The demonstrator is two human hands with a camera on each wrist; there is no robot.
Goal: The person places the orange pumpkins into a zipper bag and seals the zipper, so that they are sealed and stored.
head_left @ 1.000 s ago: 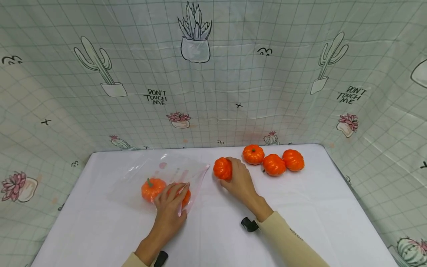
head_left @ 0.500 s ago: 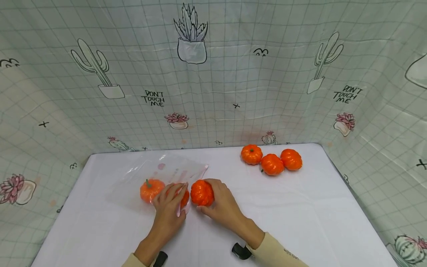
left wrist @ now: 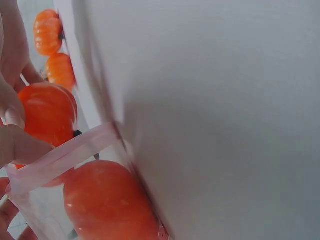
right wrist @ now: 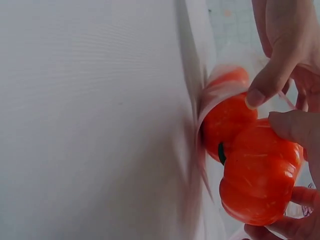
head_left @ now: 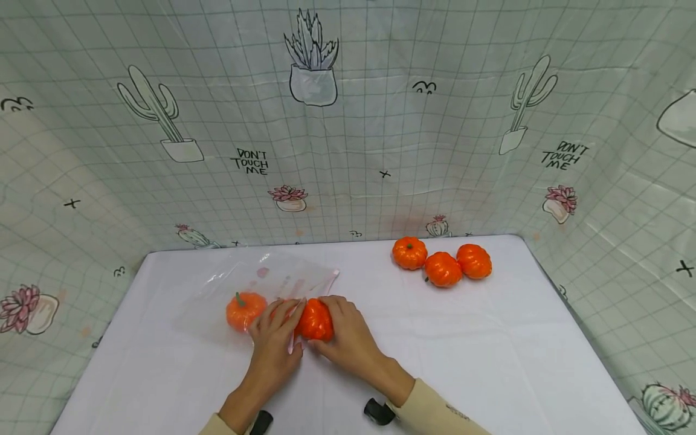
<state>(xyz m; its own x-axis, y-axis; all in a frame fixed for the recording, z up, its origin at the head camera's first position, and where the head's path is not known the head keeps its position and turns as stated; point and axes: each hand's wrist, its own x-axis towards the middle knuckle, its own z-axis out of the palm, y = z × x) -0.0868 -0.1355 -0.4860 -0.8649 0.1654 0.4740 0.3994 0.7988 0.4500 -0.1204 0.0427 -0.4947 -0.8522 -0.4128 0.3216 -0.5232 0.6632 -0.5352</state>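
Pinching the bag [head_left: 239, 266], the left hand [head_left: 274, 338] seemingly props its mouth [left wrist: 60, 162] apart. The right hand [head_left: 348, 332] grips a pumpkin [head_left: 316, 320] there.

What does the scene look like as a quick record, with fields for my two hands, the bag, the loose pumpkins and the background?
Left hand: holds the clear bag at its mouth
Right hand: grips an orange pumpkin at that mouth
Inside bag: two other pumpkins
Loose: three pumpkins, right of the bag, near the far edge
Surface: white table
Background: gridded backdrop with cactus drawings
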